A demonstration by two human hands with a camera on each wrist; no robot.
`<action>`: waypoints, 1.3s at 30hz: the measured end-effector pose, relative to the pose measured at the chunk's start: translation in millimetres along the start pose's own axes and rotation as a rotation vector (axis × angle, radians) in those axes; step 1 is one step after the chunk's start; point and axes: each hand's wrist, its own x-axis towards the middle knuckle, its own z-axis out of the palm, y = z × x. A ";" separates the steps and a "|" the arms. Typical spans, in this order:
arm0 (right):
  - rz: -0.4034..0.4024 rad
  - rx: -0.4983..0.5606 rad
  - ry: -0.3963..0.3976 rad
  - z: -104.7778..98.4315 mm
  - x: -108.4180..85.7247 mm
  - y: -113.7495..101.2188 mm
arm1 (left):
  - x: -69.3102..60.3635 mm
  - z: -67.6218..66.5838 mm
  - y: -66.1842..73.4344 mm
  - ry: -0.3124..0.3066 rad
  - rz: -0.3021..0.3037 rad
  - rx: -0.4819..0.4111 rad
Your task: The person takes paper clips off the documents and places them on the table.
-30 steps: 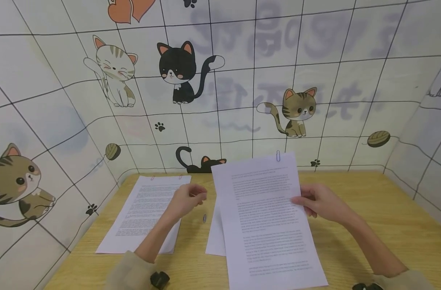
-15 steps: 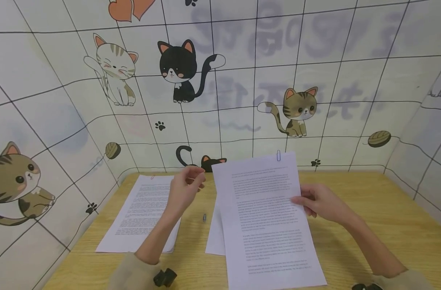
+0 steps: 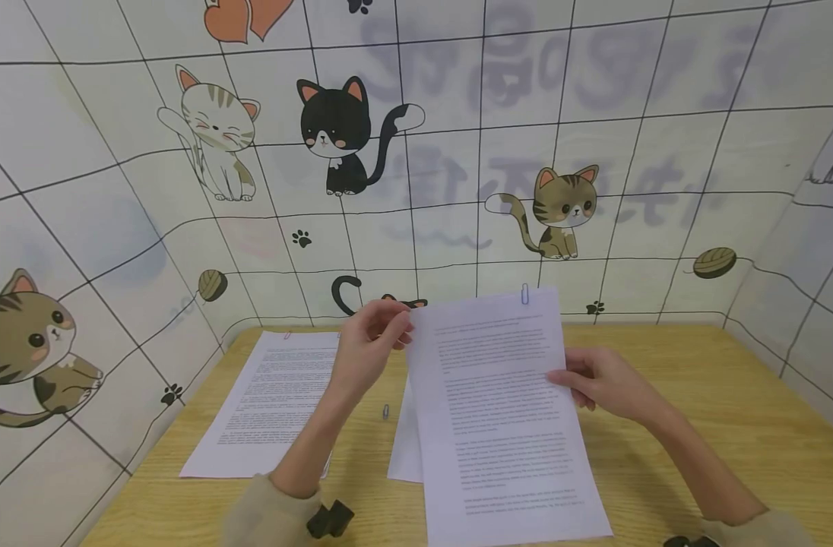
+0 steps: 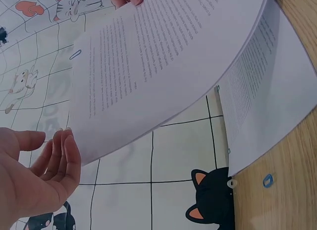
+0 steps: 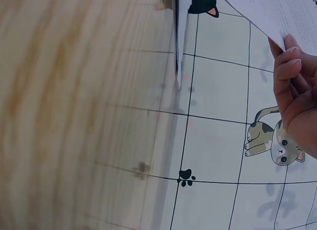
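My right hand (image 3: pixel 604 384) pinches the right edge of printed paper sheets (image 3: pixel 505 425), held upright and tilted over the table. A bluish paper clip (image 3: pixel 525 294) sits on their top edge, towards the right. At the top left corner of the sheets is my left hand (image 3: pixel 368 342). In the left wrist view, that left hand (image 4: pixel 44 175) has its fingertips against the corner, the thumb standing apart from them. Thumb and fingers of the right hand (image 5: pixel 299 91) meet on the paper edge in the right wrist view.
On the wooden table (image 3: pixel 690 425), a printed stack (image 3: pixel 273 403) lies at the left with reddish clips at its top. A loose paper clip (image 3: pixel 385 412) lies right of it. More white paper (image 3: pixel 406 448) lies behind the held sheets. A cat-patterned wall covering (image 3: pixel 444 243) stands behind.
My left hand has risen and moved right, from above the loose clip to the top left corner of the sheets. The right hand keeps its grip almost in place.
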 end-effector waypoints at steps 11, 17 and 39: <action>-0.012 -0.033 0.029 3.5 1.5 -6.3 | 3.8 20.1 7.5 -0.017 0.046 0.007; -0.016 -0.059 0.044 5.4 2.0 -8.5 | 6.5 32.9 13.3 -0.015 0.119 0.026; -0.025 -0.125 0.061 10.1 0.4 -15.3 | 16.8 74.8 25.5 -0.083 0.342 0.170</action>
